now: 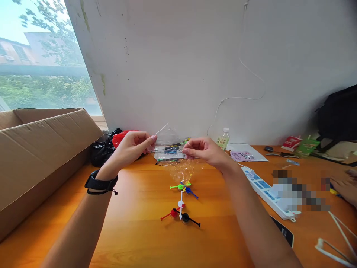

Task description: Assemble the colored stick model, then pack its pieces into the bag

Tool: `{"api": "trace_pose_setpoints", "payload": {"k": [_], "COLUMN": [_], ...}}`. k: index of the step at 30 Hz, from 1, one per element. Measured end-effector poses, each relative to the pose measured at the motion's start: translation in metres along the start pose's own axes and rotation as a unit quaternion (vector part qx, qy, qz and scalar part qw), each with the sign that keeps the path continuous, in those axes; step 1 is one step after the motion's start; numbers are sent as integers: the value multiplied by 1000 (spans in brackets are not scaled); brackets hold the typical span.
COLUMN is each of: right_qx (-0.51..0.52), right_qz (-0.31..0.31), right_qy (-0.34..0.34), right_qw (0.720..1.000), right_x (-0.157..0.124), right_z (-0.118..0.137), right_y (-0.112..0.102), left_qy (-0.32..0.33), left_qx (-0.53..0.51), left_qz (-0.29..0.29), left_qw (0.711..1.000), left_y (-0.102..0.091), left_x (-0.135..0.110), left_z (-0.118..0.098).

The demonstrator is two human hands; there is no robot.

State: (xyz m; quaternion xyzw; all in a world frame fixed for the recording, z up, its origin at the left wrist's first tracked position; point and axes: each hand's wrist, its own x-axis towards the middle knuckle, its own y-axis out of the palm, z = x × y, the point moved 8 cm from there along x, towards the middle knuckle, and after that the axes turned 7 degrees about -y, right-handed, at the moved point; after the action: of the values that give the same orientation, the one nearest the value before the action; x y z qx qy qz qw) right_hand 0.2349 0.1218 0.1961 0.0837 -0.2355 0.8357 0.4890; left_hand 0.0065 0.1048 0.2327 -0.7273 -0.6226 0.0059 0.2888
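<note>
Between my two hands a clear plastic bag (178, 167) is stretched above the table. My left hand (135, 146), with a black band on its wrist, pinches the bag's left edge. On the other side my right hand (201, 150) has thumb and fingers closed on the bag. Below it on the table lie small plastic pieces with thin arms: a green one (180, 187), a blue one (189, 191), a white one (181, 204), a red one (173, 213) and a black one (185, 217). Behind the bag, glasses (167, 162) are partly hidden.
A cardboard box (50, 149) stands at the left, beside a black plastic bag (100, 152). To the right are a white power strip (267, 193), a phone (283, 230) and a bottle (223, 138). Another person's hand (346, 186) rests at the far right edge.
</note>
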Motion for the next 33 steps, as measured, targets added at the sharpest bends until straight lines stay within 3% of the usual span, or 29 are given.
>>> {"api": "trace_pose_setpoints", "payload": {"k": [3, 10, 13, 16, 18, 22, 23, 25, 28, 33], "right_qx": [3, -24, 50, 146, 172, 188, 180, 155, 149, 142], "right_qz": [-16, -50, -124, -201, -186, -34, -20, -49, -124, -142], "right_qy": [-5, -16, -51, -68, -60, -38, -34, -32, -30, -33], "right_qw": [1000, 998, 990, 966, 965, 981, 983, 986, 981, 979], "right_x": [-2, -6, -3, -1, 4, 13, 14, 16, 17, 19], "right_z": [-3, 3, 8, 2, -3, -2, -2, -1, -5, -11], "right_y": [-12, -26, -38, -45, -34, 24, 36, 46, 45, 37], "left_qy": [6, -2, 2, 0, -4, -9, -12, -16, -20, -20], "left_qx": [31, 31, -38, -154, -213, -255, -254, -248, -244, -261], "left_qz": [57, 49, -35, -151, -191, -202, -197, -182, -164, -165], "left_qw": [998, 998, 999, 976, 958, 946, 947, 951, 956, 951], "left_y": [5, 8, 1, -5, -1, 18, 22, 31, 40, 44], "left_x": [-2, -6, -2, 2, 4, 3, 3, 1, 0, 0], "left_z": [-2, -7, -1, 12, 20, 24, 23, 22, 21, 24]}}
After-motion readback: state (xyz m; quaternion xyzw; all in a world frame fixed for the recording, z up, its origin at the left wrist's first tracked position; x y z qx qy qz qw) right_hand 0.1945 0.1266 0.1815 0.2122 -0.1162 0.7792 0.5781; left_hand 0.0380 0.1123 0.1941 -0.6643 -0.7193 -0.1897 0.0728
